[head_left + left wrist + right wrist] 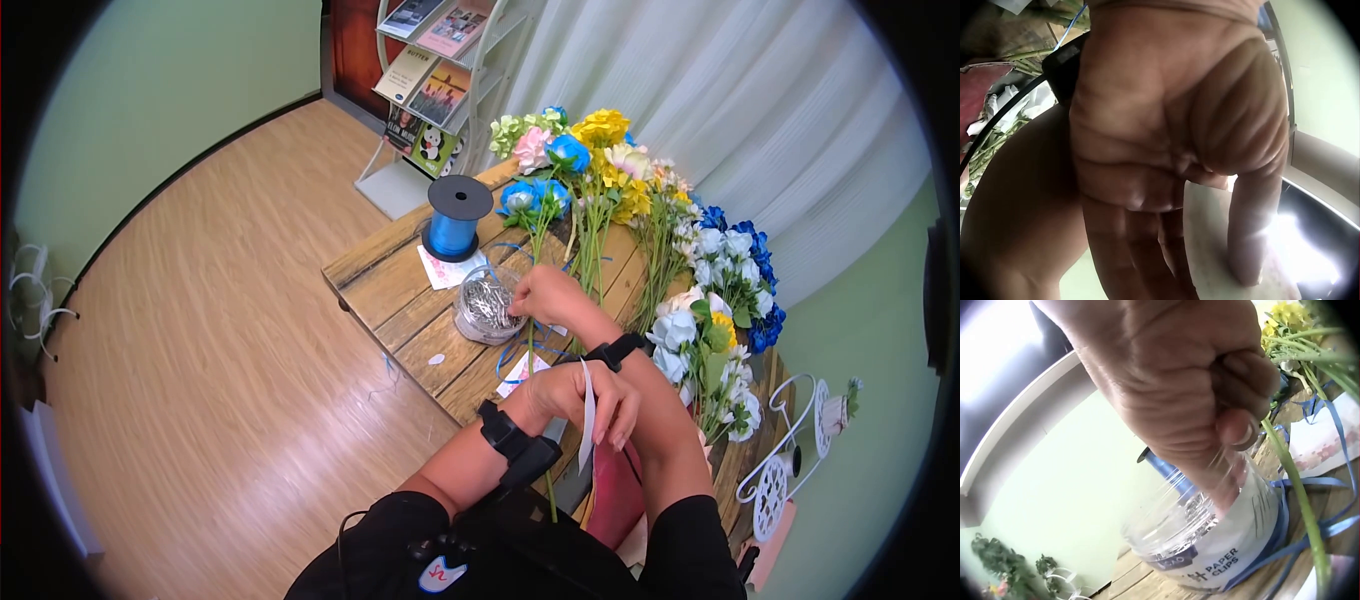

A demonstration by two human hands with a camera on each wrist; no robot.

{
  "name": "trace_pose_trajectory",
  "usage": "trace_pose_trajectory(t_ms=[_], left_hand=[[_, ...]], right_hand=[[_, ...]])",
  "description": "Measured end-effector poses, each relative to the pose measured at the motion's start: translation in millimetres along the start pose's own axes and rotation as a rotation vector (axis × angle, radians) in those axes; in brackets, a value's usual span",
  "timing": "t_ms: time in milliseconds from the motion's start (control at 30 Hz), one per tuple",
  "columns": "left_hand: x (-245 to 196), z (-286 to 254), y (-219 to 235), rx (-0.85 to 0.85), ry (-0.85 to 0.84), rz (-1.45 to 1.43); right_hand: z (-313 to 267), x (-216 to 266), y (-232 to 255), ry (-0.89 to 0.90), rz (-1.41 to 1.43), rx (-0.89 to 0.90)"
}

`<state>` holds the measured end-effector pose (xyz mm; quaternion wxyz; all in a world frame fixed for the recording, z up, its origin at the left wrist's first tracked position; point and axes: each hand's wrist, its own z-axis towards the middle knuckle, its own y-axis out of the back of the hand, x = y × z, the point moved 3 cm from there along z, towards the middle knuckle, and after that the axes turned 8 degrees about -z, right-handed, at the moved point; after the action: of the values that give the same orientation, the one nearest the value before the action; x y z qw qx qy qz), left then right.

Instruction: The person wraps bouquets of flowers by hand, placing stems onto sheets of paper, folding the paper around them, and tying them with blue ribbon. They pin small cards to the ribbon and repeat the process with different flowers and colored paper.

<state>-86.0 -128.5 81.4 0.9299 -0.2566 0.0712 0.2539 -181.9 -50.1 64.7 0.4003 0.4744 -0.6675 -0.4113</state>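
Note:
My left hand pinches a thin white card between thumb and fingers, near the table's front edge. In the left wrist view the same card shows behind the thumb. My right hand reaches over the rim of a clear round tub of silver paper clips. The right wrist view shows "PAPER CLIPS" on the tub's label, and fingers dipping inside; what the fingertips hold is hidden. A long green stem runs beside the tub.
A spool of blue ribbon stands behind the tub on the wooden table. Printed cards and loose blue ribbon lie around it. Bunches of artificial flowers cover the far and right sides. A white bicycle-shaped stand is at the right.

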Motion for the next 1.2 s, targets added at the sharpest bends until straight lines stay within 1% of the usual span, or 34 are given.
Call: trace_pose_trajectory(t_ms=[33,100,133,200,333,400,533,600,667,733,800,833,900,933,1000,1200], left_hand=[[-0.1,-0.7,0.4,0.003,0.001,-0.001],[0.1,-1.3,1.9,-0.037,-0.009,-0.040],[0.3,-1.5,1.3,-0.037,-0.009,-0.042],[-0.2,-1.6,1.2,-0.058,0.002,-0.064],[2.7,-2.3,2.4,-0.018,0.021,-0.070],[2.5,-2.6,1.6,0.005,0.011,-0.071],[0.7,-3.5,1.5,0.040,0.002,-0.079],[0.7,-5.0,2.2,0.025,0.003,-0.076],[0.1,-4.8,2.7,0.010,0.001,-0.073],[1.1,-4.3,2.5,0.029,0.036,-0.067],[1.4,-3.1,2.6,0.032,0.041,-0.068],[1.7,-2.7,2.7,0.036,0.045,-0.066],[2.8,-4.2,5.5,0.036,0.045,-0.055],[3.1,-4.9,6.9,0.038,0.044,-0.040],[3.6,-4.8,9.0,0.042,0.041,-0.041],[3.3,-3.9,9.5,0.021,0.046,-0.050]], right_hand=[[-1.9,-0.5,-1.7,-0.002,-0.001,-0.002],[-8.7,-0.9,-2.8,0.037,0.020,-0.145],[-10.0,-2.7,-4.9,0.035,0.020,-0.145],[-11.7,-6.3,-7.0,0.018,0.076,-0.201],[-25.1,0.9,4.7,-0.047,0.153,-0.187],[-31.3,9.2,9.1,-0.006,-0.014,-0.195],[-20.2,1.5,-4.3,0.008,-0.007,-0.223],[-14.0,-2.7,-9.4,-0.001,0.103,-0.244],[-11.8,-5.1,-13.1,-0.007,0.129,-0.281],[-11.9,-8.0,-13.5,-0.016,0.154,-0.315],[-17.6,-7.3,-6.5,0.117,0.110,-0.530],[-16.1,-10.5,-8.1,0.113,0.112,-0.529],[-13.7,-13.4,-8.0,0.278,0.134,-0.678],[-14.4,-13.7,-6.0,0.276,0.137,-0.677],[-15.1,-13.1,-3.8,0.345,0.285,-0.568],[-15.4,-14.7,-3.9,0.345,0.401,-0.475]])
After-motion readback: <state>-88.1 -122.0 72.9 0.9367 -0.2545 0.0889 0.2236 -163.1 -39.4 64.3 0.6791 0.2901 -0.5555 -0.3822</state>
